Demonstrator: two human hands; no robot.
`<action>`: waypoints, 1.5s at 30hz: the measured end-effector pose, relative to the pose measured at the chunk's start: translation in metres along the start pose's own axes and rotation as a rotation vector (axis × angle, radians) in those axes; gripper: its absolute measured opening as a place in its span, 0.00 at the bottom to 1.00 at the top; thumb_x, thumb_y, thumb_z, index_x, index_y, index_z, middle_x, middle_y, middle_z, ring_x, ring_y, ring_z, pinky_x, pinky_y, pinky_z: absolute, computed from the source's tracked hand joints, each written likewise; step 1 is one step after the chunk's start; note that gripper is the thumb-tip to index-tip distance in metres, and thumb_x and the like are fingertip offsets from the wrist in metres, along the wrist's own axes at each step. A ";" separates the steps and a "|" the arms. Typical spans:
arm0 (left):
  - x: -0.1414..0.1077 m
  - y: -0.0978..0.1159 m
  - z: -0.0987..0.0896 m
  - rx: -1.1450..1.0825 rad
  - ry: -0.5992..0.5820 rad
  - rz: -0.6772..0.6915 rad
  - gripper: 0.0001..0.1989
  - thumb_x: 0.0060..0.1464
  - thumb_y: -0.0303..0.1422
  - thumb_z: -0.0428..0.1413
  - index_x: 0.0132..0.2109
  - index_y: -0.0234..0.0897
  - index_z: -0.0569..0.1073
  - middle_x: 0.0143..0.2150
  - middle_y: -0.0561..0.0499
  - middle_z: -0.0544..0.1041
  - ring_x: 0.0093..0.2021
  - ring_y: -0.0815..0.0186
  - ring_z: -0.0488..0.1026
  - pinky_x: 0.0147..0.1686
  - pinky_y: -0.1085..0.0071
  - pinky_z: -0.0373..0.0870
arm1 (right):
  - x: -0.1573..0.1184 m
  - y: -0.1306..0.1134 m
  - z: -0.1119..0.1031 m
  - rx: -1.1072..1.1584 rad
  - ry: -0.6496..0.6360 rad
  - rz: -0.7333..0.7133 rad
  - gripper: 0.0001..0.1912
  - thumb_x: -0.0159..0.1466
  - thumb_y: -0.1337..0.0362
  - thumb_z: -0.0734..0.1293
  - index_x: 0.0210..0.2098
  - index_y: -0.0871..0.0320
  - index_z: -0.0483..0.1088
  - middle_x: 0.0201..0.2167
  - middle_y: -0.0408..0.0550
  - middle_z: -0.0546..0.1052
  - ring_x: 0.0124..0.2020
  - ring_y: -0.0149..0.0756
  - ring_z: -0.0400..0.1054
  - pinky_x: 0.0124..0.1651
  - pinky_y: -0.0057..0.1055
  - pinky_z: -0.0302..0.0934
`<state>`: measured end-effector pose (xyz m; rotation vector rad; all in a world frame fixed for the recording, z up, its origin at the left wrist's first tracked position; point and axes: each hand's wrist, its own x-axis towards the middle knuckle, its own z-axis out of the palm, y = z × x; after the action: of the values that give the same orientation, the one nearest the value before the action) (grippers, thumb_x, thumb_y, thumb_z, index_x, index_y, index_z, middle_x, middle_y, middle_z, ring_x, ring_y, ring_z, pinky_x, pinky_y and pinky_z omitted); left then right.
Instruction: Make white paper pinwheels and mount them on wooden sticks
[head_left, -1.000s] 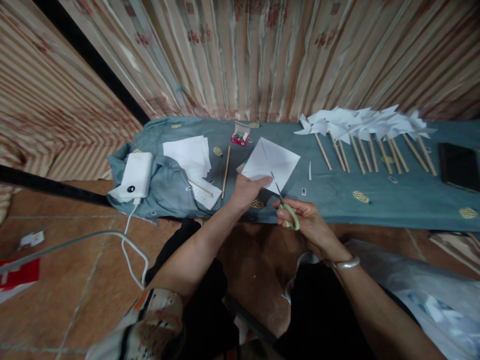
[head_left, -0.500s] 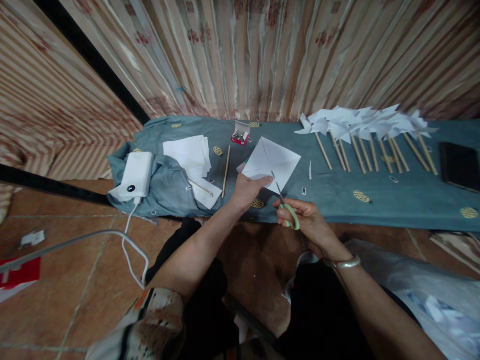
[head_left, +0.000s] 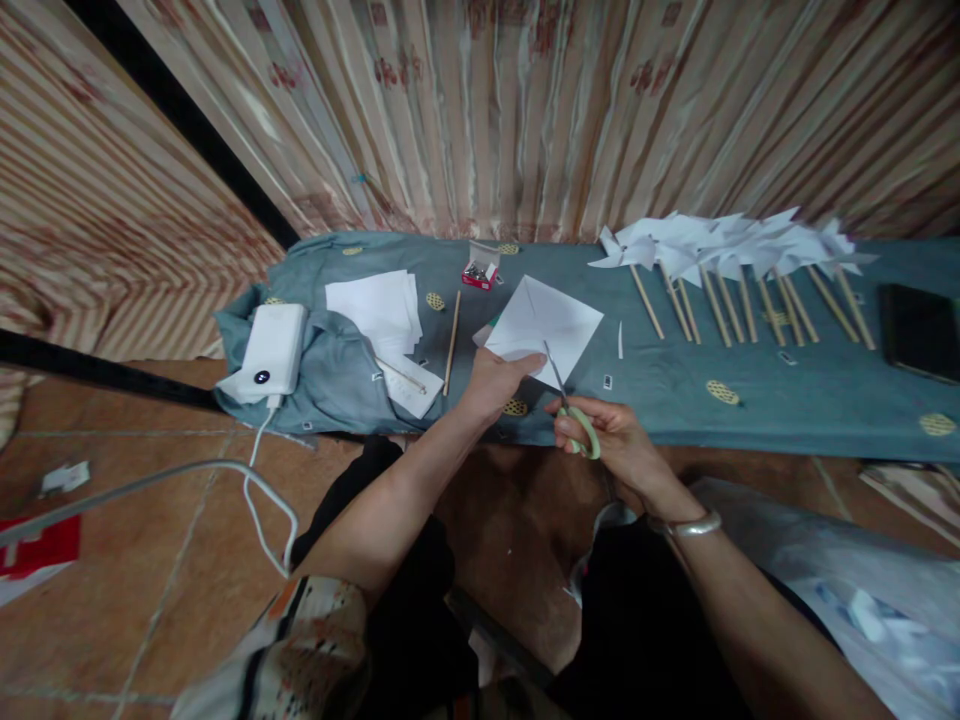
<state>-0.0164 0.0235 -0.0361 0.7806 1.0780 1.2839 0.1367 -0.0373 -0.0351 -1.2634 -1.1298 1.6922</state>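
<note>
A square white sheet of paper (head_left: pixel 559 320) with crease lines lies turned cornerwise near the cloth's front edge. My left hand (head_left: pixel 501 382) grips its near left side, thumb on top. In my right hand (head_left: pixel 607 432) are scissors (head_left: pixel 581 430) with pale green handles, fingers through the loops. Their blades reach into the paper's near corner, right of my left thumb. Left of the paper lies a wooden stick (head_left: pixel 452 343). Behind it stands an open red and white box (head_left: pixel 481 270) of small metal pins. A thin white paper strip (head_left: pixel 620 340) rests to the right.
Several paper pinwheels (head_left: pixel 720 248) on sticks lie at the back right, beside a dark flat device (head_left: pixel 919 330). White sheets (head_left: pixel 371 305) and a white power bank (head_left: pixel 274 348) with a cable sit left on the green cloth (head_left: pixel 667 385). A plastic bag (head_left: pixel 862 560) is at lower right.
Almost nothing differs. Both hands, the paper and the scissors stay in nearly the same place, the paper shifting very slightly.
</note>
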 end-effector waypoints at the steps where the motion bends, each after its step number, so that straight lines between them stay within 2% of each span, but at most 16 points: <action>1: -0.001 0.000 0.000 -0.002 -0.010 0.004 0.15 0.31 0.30 0.67 0.32 0.34 0.75 0.32 0.48 0.78 0.35 0.62 0.74 0.39 0.65 0.71 | 0.000 0.000 0.000 -0.007 0.003 -0.006 0.20 0.49 0.50 0.76 0.35 0.57 0.76 0.21 0.39 0.72 0.21 0.25 0.64 0.26 0.24 0.61; 21: 0.000 -0.002 0.001 -0.006 -0.002 0.001 0.16 0.30 0.31 0.67 0.32 0.33 0.76 0.33 0.48 0.79 0.34 0.62 0.74 0.38 0.66 0.70 | 0.001 -0.001 0.000 -0.032 0.003 -0.002 0.22 0.47 0.48 0.76 0.33 0.57 0.75 0.21 0.40 0.71 0.20 0.26 0.63 0.24 0.26 0.59; 28: -0.001 -0.001 0.001 0.016 0.023 -0.002 0.14 0.31 0.31 0.67 0.29 0.34 0.74 0.29 0.50 0.77 0.31 0.64 0.72 0.36 0.67 0.70 | 0.002 -0.001 0.001 -0.031 0.003 -0.010 0.22 0.46 0.48 0.77 0.33 0.56 0.76 0.19 0.40 0.70 0.20 0.27 0.63 0.24 0.27 0.59; 39: 0.001 -0.002 0.001 -0.026 0.002 0.003 0.16 0.30 0.31 0.67 0.31 0.34 0.75 0.33 0.48 0.79 0.36 0.60 0.74 0.39 0.65 0.71 | 0.003 0.000 0.001 -0.008 0.022 0.008 0.22 0.44 0.50 0.78 0.32 0.57 0.75 0.20 0.40 0.71 0.20 0.27 0.64 0.24 0.26 0.60; 45: 0.003 -0.002 0.002 -0.029 0.017 -0.001 0.16 0.29 0.31 0.68 0.31 0.34 0.76 0.31 0.49 0.79 0.33 0.62 0.74 0.36 0.67 0.71 | -0.001 0.000 -0.003 -0.073 -0.063 0.011 0.24 0.49 0.46 0.75 0.36 0.57 0.74 0.23 0.41 0.73 0.22 0.27 0.65 0.26 0.25 0.60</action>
<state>-0.0142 0.0262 -0.0374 0.7489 1.0704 1.3049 0.1402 -0.0371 -0.0356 -1.2705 -1.2344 1.7235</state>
